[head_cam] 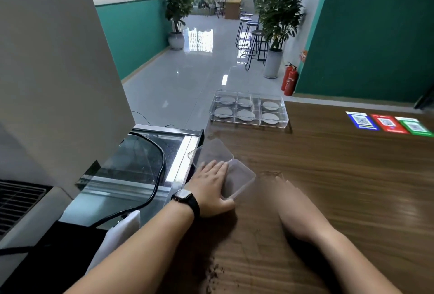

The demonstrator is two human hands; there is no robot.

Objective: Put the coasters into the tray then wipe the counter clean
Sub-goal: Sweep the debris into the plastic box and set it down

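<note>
A clear plastic tray [283,115] with six compartments stands at the far edge of the wooden counter [340,176]; a round grey coaster [246,115] lies in each compartment. My left hand [211,188], a watch on its wrist, rests flat with straight fingers on a clear plastic lid [242,176] near the counter's left edge. A second clear lid [216,150] lies partly under it, just beyond. My right hand [298,209] is blurred, flat and low over the wood to the right of the lids, holding nothing. Dark crumbs [215,275] lie on the counter near me.
A glass display case [145,153] with a black cable adjoins the counter's left edge, and a large grey machine [51,82] stands left of it. Three coloured QR code stickers [387,123] lie at the counter's far right. Beyond the counter are floor, stools and potted plants.
</note>
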